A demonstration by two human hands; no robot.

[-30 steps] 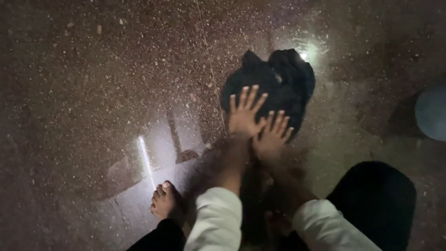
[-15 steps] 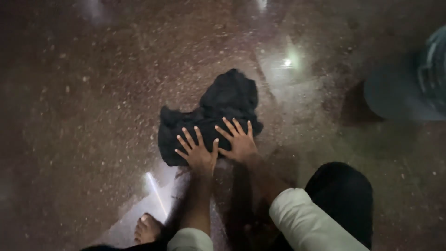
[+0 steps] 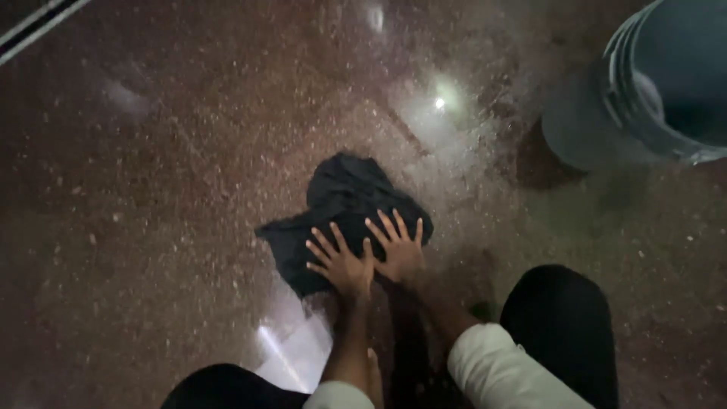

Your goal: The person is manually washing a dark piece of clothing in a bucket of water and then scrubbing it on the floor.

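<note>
Both hands are pressing flat, fingers spread apart, on the near edge of a dark cloth point(image 3: 344, 201) lying on the speckled floor point(image 3: 151, 189): left hand point(image 3: 342, 265) beside right hand point(image 3: 397, 251). A grey bucket point(image 3: 644, 91) is standing well apart.

A person's left hand point(image 3: 342, 263) and right hand point(image 3: 397, 248) press flat, fingers spread, side by side on a crumpled dark cloth point(image 3: 341, 208) lying on a wet, speckled reddish floor point(image 3: 151, 197). A grey bucket point(image 3: 644, 91) stands well apart at upper right.
</note>
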